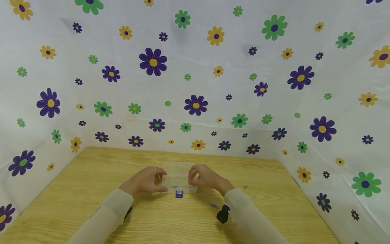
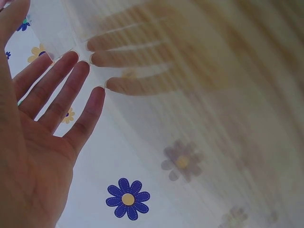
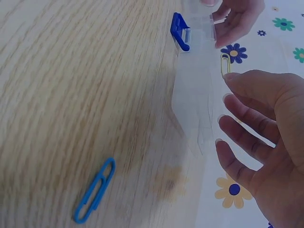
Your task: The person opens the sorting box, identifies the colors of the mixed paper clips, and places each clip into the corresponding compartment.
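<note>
A clear plastic box (image 1: pixel 178 174) with a blue latch (image 1: pixel 179 194) at its front stands on the wooden table. My left hand (image 1: pixel 147 180) is at the box's left side, fingers spread and nearly straight; in the left wrist view its fingertips (image 2: pixel 98 95) meet their own reflection. Over the right part of the box, my right hand (image 1: pixel 207 177) pinches a yellow paper clip (image 3: pixel 225 64) between thumb and finger, the clip standing upright in the right wrist view. Something small and green (image 1: pixel 175 187) shows in the front part of the box.
A blue paper clip (image 1: pixel 214 205) lies on the table by the right wrist. Farther right is a green paper clip (image 1: pixel 245 186). White flower-print cloth (image 1: pixel 195 84) stands behind the table (image 1: pixel 170 223) and along both sides.
</note>
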A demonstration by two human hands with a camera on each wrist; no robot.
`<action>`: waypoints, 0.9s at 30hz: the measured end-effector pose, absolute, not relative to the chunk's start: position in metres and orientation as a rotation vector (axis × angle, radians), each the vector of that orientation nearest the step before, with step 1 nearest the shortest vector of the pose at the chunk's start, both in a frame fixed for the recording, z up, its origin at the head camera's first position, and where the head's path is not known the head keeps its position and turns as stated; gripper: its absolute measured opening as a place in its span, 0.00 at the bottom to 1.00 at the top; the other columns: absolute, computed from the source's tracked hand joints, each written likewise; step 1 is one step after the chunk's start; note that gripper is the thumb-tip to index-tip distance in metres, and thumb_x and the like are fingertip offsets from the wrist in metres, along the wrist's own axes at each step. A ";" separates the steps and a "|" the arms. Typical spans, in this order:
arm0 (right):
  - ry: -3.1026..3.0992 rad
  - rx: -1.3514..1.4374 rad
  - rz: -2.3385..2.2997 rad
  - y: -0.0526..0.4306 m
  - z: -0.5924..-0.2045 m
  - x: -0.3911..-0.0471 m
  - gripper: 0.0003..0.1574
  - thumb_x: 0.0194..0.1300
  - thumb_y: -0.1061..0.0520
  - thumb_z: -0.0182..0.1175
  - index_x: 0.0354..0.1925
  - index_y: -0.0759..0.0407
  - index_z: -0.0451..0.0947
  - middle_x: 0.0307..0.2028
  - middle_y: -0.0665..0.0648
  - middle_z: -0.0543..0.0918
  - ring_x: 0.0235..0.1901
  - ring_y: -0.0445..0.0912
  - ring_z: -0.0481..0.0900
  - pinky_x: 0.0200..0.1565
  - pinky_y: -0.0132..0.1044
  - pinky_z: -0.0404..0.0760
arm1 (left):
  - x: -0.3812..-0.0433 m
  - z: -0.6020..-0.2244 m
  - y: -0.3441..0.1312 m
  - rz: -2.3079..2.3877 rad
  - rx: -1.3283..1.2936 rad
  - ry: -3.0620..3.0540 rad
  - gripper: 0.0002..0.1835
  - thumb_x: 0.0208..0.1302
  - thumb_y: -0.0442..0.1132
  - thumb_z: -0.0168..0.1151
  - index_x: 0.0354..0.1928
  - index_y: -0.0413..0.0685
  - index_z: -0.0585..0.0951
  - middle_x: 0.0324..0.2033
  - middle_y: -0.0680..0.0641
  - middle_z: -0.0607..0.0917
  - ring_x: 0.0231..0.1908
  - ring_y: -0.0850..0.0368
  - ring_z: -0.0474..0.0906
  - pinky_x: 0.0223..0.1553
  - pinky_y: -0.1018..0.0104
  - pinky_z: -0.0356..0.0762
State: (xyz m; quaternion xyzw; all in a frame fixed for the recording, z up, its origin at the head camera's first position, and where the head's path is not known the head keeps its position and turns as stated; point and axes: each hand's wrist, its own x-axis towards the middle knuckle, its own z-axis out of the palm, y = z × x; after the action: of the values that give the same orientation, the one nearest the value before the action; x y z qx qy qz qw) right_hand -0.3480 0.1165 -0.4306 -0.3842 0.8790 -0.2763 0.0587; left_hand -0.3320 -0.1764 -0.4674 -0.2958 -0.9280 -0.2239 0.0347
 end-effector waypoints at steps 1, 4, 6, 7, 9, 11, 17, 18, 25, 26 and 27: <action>2.668 -1.168 -0.833 0.116 -0.431 -0.348 0.07 0.66 0.62 0.68 0.29 0.57 0.87 0.41 0.54 0.85 0.44 0.49 0.82 0.41 0.30 0.79 | -0.332 -0.467 -0.177 -0.687 -0.916 -2.845 0.36 0.54 0.63 0.76 0.55 0.43 0.84 0.42 0.49 0.88 0.42 0.56 0.81 0.49 0.54 0.83; 2.669 -1.175 -0.826 0.115 -0.434 -0.350 0.08 0.66 0.62 0.68 0.29 0.57 0.87 0.41 0.54 0.85 0.44 0.47 0.82 0.41 0.30 0.79 | -0.332 -0.468 -0.178 -0.684 -0.928 -2.833 0.36 0.53 0.63 0.76 0.55 0.43 0.84 0.42 0.49 0.88 0.42 0.55 0.82 0.48 0.54 0.83; 2.663 -1.174 -0.823 0.113 -0.435 -0.350 0.07 0.66 0.61 0.68 0.29 0.57 0.88 0.41 0.54 0.85 0.44 0.48 0.82 0.42 0.30 0.79 | -0.332 -0.468 -0.178 -0.676 -0.935 -2.828 0.36 0.54 0.63 0.76 0.54 0.42 0.84 0.42 0.49 0.88 0.42 0.55 0.82 0.48 0.55 0.83; 2.661 -1.167 -0.819 0.113 -0.435 -0.350 0.07 0.66 0.61 0.68 0.29 0.57 0.88 0.41 0.53 0.85 0.44 0.49 0.82 0.42 0.31 0.79 | -0.332 -0.468 -0.178 -0.677 -0.931 -2.832 0.36 0.54 0.63 0.76 0.55 0.43 0.85 0.42 0.49 0.88 0.42 0.55 0.82 0.48 0.55 0.83; 2.665 -1.144 -0.810 0.111 -0.436 -0.350 0.07 0.67 0.61 0.69 0.29 0.56 0.88 0.41 0.53 0.85 0.45 0.50 0.82 0.44 0.34 0.81 | -0.332 -0.467 -0.178 -0.676 -0.926 -2.839 0.36 0.54 0.63 0.76 0.55 0.43 0.85 0.42 0.50 0.88 0.42 0.56 0.82 0.48 0.56 0.83; 2.663 -1.124 -0.811 0.110 -0.436 -0.349 0.07 0.66 0.61 0.69 0.29 0.57 0.88 0.41 0.53 0.84 0.45 0.52 0.82 0.47 0.39 0.82 | -0.331 -0.466 -0.178 -0.683 -0.922 -2.843 0.36 0.54 0.64 0.76 0.55 0.44 0.84 0.42 0.50 0.88 0.42 0.56 0.81 0.48 0.55 0.83; 2.662 -1.078 -0.815 0.107 -0.435 -0.345 0.07 0.66 0.63 0.69 0.29 0.57 0.87 0.40 0.53 0.84 0.45 0.50 0.80 0.58 0.54 0.81 | -0.330 -0.466 -0.177 -0.697 -0.904 -2.856 0.35 0.54 0.63 0.76 0.55 0.44 0.84 0.42 0.50 0.88 0.42 0.56 0.81 0.49 0.55 0.83; 2.670 -1.078 -0.804 0.107 -0.436 -0.345 0.07 0.65 0.62 0.69 0.28 0.57 0.87 0.40 0.52 0.84 0.45 0.49 0.80 0.58 0.54 0.80 | -0.330 -0.466 -0.177 -0.693 -0.906 -2.855 0.36 0.54 0.63 0.76 0.55 0.44 0.84 0.42 0.50 0.88 0.42 0.56 0.81 0.49 0.55 0.83; 2.674 -1.072 -0.776 0.106 -0.436 -0.345 0.08 0.67 0.62 0.68 0.29 0.57 0.87 0.41 0.52 0.83 0.45 0.48 0.80 0.59 0.53 0.81 | -0.330 -0.463 -0.177 -0.680 -0.919 -2.853 0.36 0.55 0.63 0.75 0.55 0.42 0.84 0.42 0.48 0.88 0.43 0.54 0.82 0.48 0.54 0.83; 2.675 -1.072 -0.773 0.106 -0.436 -0.345 0.08 0.67 0.62 0.68 0.29 0.57 0.87 0.41 0.51 0.83 0.45 0.48 0.79 0.59 0.53 0.80 | -0.330 -0.462 -0.177 -0.680 -0.921 -2.854 0.36 0.55 0.63 0.75 0.55 0.42 0.84 0.42 0.48 0.88 0.43 0.54 0.82 0.48 0.54 0.83; 2.674 -1.069 -0.772 0.106 -0.436 -0.346 0.08 0.67 0.62 0.67 0.29 0.57 0.87 0.41 0.51 0.83 0.45 0.48 0.79 0.59 0.53 0.80 | -0.330 -0.462 -0.177 -0.678 -0.924 -2.854 0.36 0.55 0.63 0.75 0.55 0.41 0.84 0.42 0.48 0.88 0.43 0.54 0.82 0.49 0.54 0.83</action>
State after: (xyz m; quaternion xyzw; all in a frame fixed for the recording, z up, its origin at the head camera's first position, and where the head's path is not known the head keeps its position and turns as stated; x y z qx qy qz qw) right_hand -0.3455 0.1060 -0.4365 -0.3573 0.8941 -0.2581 0.0798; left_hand -0.3298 -0.1775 -0.4624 -0.3002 -0.9275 -0.2203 0.0332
